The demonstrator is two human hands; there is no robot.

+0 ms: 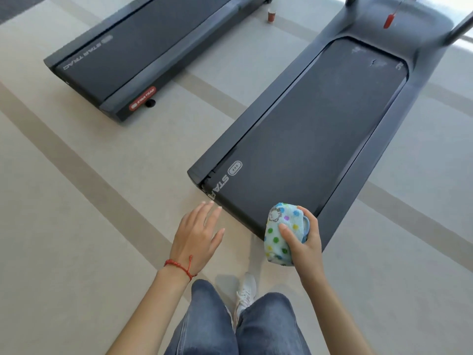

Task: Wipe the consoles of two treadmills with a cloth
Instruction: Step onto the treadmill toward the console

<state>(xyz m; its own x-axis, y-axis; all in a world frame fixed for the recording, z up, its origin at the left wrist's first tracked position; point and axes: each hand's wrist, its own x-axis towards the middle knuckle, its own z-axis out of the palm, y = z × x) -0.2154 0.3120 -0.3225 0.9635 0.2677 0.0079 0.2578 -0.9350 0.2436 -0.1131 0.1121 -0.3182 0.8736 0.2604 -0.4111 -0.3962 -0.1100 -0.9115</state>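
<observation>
Two dark grey treadmills lie on the floor ahead. The nearer treadmill (314, 139) runs from the middle towards the top right, and its rear end is just in front of me. The other treadmill (143, 47) is at the upper left. Neither console is in view. My right hand (305, 242) is shut on a bunched light blue cloth (280, 231) with coloured dots, held over the rear edge of the nearer treadmill. To its left, my left hand (197, 234) hovers over the floor, fingers spread and holding nothing. It wears a red string bracelet.
A red safety clip (389, 20) hangs on a cord above the nearer treadmill's front. A small brown bottle (271, 16) stands on the floor between the machines. The beige floor (76, 201) has darker stripes. My jeans and a white shoe (245, 293) show below.
</observation>
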